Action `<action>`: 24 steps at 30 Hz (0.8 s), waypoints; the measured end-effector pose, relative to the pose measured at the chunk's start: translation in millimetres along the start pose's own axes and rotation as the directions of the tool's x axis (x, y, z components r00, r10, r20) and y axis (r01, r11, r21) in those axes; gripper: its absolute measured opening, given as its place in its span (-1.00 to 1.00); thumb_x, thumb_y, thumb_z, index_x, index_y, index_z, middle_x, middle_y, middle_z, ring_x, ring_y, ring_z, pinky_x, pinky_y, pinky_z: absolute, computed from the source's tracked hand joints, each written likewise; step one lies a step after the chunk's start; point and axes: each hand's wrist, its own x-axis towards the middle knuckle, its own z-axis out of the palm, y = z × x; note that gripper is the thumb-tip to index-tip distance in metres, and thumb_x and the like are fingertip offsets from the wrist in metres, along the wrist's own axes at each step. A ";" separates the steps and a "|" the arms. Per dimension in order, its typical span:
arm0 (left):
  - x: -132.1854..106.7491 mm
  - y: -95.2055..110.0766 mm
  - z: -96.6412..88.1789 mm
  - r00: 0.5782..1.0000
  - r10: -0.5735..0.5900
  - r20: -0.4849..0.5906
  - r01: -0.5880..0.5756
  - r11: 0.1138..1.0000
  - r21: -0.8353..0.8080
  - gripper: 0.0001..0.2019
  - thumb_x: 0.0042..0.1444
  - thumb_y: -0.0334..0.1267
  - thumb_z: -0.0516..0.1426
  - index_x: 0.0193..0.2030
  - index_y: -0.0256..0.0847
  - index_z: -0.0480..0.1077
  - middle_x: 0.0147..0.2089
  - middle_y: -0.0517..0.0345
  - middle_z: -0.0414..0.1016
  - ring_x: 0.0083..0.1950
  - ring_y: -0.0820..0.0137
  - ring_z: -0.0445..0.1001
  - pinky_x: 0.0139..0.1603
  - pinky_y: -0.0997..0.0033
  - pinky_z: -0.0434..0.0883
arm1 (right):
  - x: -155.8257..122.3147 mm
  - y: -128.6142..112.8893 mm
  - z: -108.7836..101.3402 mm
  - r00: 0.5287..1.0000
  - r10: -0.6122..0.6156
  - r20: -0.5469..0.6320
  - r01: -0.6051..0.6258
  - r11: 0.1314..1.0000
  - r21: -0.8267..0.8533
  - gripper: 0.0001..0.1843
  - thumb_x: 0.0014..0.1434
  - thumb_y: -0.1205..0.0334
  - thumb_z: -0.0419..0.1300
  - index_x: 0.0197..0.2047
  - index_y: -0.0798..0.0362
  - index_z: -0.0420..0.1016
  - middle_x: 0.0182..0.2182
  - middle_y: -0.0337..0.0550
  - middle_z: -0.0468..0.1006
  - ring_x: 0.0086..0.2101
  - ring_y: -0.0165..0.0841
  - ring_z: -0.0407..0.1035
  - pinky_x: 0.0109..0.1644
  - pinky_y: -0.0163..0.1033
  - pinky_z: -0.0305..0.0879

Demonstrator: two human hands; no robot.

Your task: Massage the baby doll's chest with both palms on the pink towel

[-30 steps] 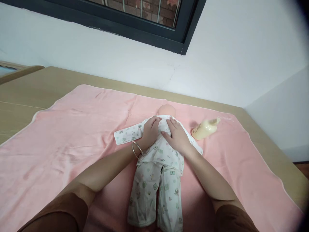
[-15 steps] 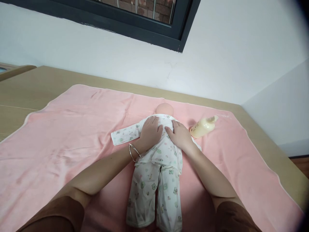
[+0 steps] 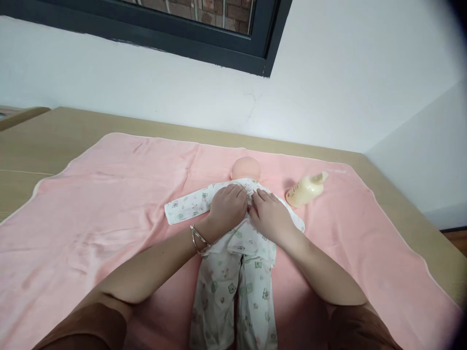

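A baby doll [image 3: 245, 168] lies on its back on a pink blanket [image 3: 109, 204], dressed in a white printed top and trousers [image 3: 233, 287]. My left hand [image 3: 226, 209] rests on the doll's chest, fingers curled on the fabric near the collar. My right hand [image 3: 270, 214] lies beside it on the chest, fingers also bent onto the cloth at the middle seam. The fingertips of both hands meet at the top's front opening. One sleeve [image 3: 184, 206] stretches out to the left. A metal bangle [image 3: 197, 237] sits on my left wrist.
A cream lotion bottle [image 3: 306, 190] lies on its side on the blanket, right of the doll. The blanket covers a wooden table [image 3: 54, 131] against a white wall. A dark window frame [image 3: 204, 43] is above. The table edge drops off at right.
Both hands slid slightly down and together on the doll's chest, fingers curling onto the fabric at the centre. The view shifted a little.
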 end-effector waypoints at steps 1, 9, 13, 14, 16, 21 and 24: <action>-0.2 0.4 -0.5 1.000 -0.020 -0.003 0.020 1.000 0.002 -0.83 0.30 -0.35 0.04 -0.20 -0.24 0.47 -0.12 -0.09 0.61 -0.04 0.14 0.56 0.00 0.13 0.52 | 2.1 1.7 -0.7 1.000 0.026 -0.001 -0.026 1.000 0.016 -0.57 0.43 0.16 -0.08 0.18 0.15 0.43 0.21 0.17 0.49 0.21 -0.04 0.36 0.31 0.01 0.18; 4.1 -11.3 13.1 0.980 -0.194 0.034 0.196 0.977 -0.079 -0.68 0.27 -0.28 0.07 0.08 -0.39 0.43 0.08 -0.23 0.55 0.16 0.03 0.47 0.23 0.00 0.43 | 32.4 21.9 17.9 0.992 0.129 0.019 -0.130 0.985 0.112 -0.36 0.45 -0.04 -0.08 0.39 0.24 0.20 0.25 0.20 0.45 0.24 0.00 0.31 0.40 0.14 0.02; 2.2 -12.4 14.7 0.992 -0.122 -0.026 0.119 0.987 -0.112 -0.72 0.29 -0.31 0.04 0.06 -0.31 0.45 0.08 -0.18 0.57 0.16 0.09 0.50 0.24 0.01 0.45 | 26.0 13.4 21.8 0.995 0.093 -0.024 -0.091 0.991 0.096 -0.37 0.47 0.04 -0.13 0.45 0.22 0.12 0.36 0.18 0.31 0.34 0.00 0.16 0.43 0.20 -0.05; 1.2 -11.4 13.5 0.994 -0.099 -0.041 0.094 0.989 -0.118 -0.75 0.30 -0.32 0.03 0.01 -0.27 0.46 0.05 -0.14 0.59 0.12 0.12 0.52 0.21 0.03 0.47 | 21.2 8.8 20.6 0.996 0.083 -0.030 -0.081 0.994 0.073 -0.38 0.47 0.07 -0.14 0.46 0.23 0.11 0.37 0.19 0.30 0.35 0.01 0.15 0.42 0.20 -0.04; -0.8 -8.6 10.3 0.996 -0.070 -0.064 0.061 0.990 -0.126 -0.80 0.31 -0.33 0.02 -0.14 -0.21 0.48 -0.06 -0.09 0.61 0.02 0.18 0.55 0.14 0.09 0.50 | 9.5 -1.2 16.1 0.996 0.071 -0.047 -0.071 0.997 0.005 -0.39 0.47 0.11 -0.16 0.44 0.25 0.14 0.35 0.24 0.32 0.33 0.04 0.18 0.42 0.22 -0.05; -1.4 -5.7 6.7 0.984 -0.176 -0.041 0.170 0.977 -0.129 -0.85 0.25 -0.31 0.06 -0.19 -0.20 0.47 -0.11 -0.09 0.58 -0.01 0.13 0.52 0.09 0.07 0.49 | -2.6 -8.9 5.1 0.995 0.085 -0.058 -0.088 0.995 -0.051 -0.47 0.46 0.10 -0.13 0.31 0.19 0.33 0.19 0.22 0.50 0.17 0.03 0.37 0.44 0.29 -0.19; 1.7 -10.5 11.5 0.970 -0.241 0.028 0.243 0.957 -0.161 -0.73 0.21 -0.29 0.08 0.01 -0.27 0.45 0.02 -0.14 0.55 0.10 0.08 0.47 0.19 0.03 0.44 | 11.1 2.8 7.7 0.990 0.137 -0.028 -0.136 0.990 0.020 -0.44 0.46 0.00 -0.12 0.33 0.16 0.31 0.21 0.16 0.48 0.22 0.04 0.32 0.43 0.32 -0.14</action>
